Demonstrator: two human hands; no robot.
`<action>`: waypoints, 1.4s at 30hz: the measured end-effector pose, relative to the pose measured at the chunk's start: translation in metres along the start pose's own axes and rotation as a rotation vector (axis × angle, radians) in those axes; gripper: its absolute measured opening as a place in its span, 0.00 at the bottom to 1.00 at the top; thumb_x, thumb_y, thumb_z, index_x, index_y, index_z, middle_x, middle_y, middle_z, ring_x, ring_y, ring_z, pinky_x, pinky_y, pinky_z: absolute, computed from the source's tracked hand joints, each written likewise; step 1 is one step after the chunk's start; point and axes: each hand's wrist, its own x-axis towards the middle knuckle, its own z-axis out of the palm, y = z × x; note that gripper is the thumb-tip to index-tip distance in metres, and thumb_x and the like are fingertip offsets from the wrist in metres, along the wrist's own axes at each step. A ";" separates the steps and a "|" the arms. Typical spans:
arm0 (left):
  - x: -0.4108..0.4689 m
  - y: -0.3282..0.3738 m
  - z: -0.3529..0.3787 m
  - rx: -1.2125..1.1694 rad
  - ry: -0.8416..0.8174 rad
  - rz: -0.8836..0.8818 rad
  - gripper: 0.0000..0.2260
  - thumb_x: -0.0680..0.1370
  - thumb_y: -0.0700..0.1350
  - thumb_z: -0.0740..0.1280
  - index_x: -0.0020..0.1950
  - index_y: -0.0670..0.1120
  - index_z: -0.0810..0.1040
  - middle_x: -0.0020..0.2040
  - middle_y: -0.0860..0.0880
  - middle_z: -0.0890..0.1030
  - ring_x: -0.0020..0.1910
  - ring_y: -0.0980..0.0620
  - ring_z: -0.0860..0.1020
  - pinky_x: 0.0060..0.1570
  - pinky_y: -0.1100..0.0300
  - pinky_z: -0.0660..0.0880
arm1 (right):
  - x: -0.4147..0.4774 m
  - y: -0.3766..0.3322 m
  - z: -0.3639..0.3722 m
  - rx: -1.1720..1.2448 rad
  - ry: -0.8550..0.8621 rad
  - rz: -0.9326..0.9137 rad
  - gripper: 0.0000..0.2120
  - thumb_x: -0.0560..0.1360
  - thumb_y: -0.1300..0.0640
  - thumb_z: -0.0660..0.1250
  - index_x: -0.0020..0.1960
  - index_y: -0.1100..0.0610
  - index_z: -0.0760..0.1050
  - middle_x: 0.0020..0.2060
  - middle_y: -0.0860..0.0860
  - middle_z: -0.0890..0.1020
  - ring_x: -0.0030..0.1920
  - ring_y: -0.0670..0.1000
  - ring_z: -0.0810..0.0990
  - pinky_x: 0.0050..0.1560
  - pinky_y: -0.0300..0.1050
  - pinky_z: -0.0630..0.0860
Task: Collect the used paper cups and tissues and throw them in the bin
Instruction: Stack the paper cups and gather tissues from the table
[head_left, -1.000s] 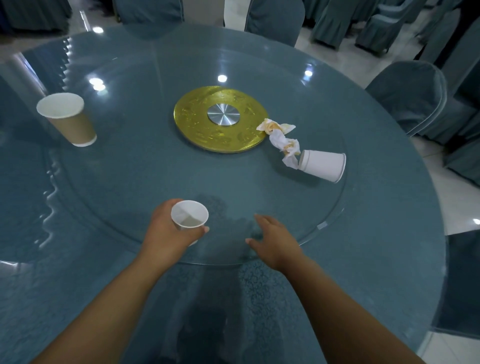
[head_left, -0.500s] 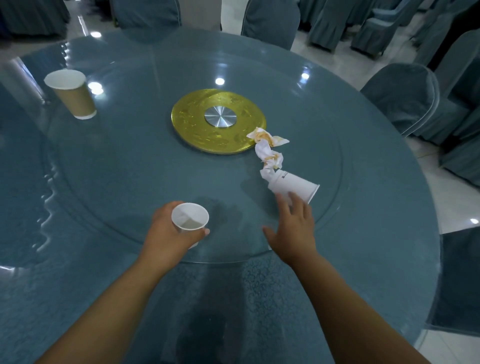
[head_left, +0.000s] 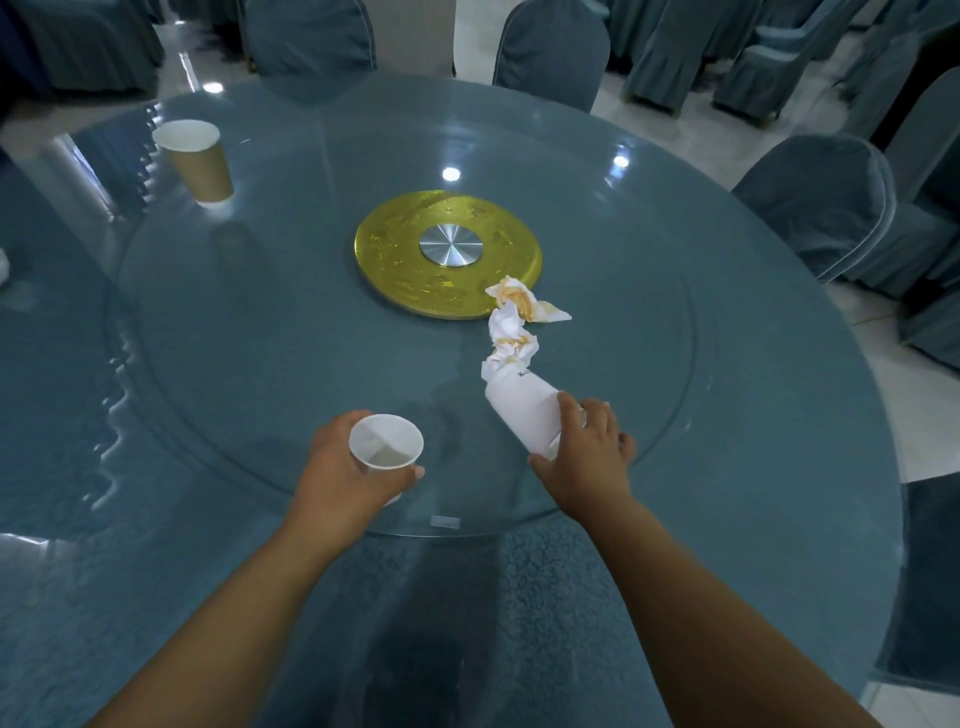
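My left hand grips a small white paper cup, held upright near the front edge of the glass turntable. My right hand curls round the rim end of a second white paper cup that lies on its side on the glass. Crumpled stained tissues lie just beyond that cup, touching its base and reaching the gold centre disc. A brown paper cup stands upright at the far left of the turntable. No bin is in view.
The round table has a blue cloth under glass. Chairs in blue covers stand round it, one at the right and two at the back. White floor shows at the right.
The turntable has turned, bringing the fallen cup and tissues toward me. My right hand has reached forward and closed round that cup. The left hand has kept its cup.
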 end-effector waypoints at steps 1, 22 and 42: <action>0.002 0.000 0.000 0.005 0.001 0.000 0.28 0.64 0.42 0.80 0.60 0.47 0.73 0.60 0.47 0.73 0.54 0.49 0.75 0.51 0.59 0.70 | 0.000 -0.001 -0.001 0.029 0.004 -0.012 0.37 0.72 0.46 0.69 0.74 0.51 0.55 0.69 0.54 0.60 0.71 0.57 0.61 0.70 0.55 0.54; 0.038 0.020 -0.002 -0.061 0.010 0.066 0.22 0.64 0.38 0.79 0.51 0.49 0.73 0.48 0.53 0.74 0.44 0.59 0.73 0.39 0.67 0.69 | 0.082 0.001 -0.069 0.235 -0.029 0.251 0.40 0.69 0.51 0.72 0.74 0.58 0.55 0.69 0.58 0.60 0.69 0.61 0.58 0.66 0.57 0.64; 0.085 -0.011 -0.067 -0.058 0.203 0.043 0.22 0.63 0.38 0.80 0.42 0.57 0.70 0.44 0.57 0.74 0.43 0.59 0.75 0.39 0.65 0.71 | 0.157 -0.189 0.018 0.086 -0.276 0.045 0.61 0.59 0.25 0.69 0.77 0.46 0.38 0.76 0.61 0.39 0.74 0.69 0.41 0.68 0.74 0.52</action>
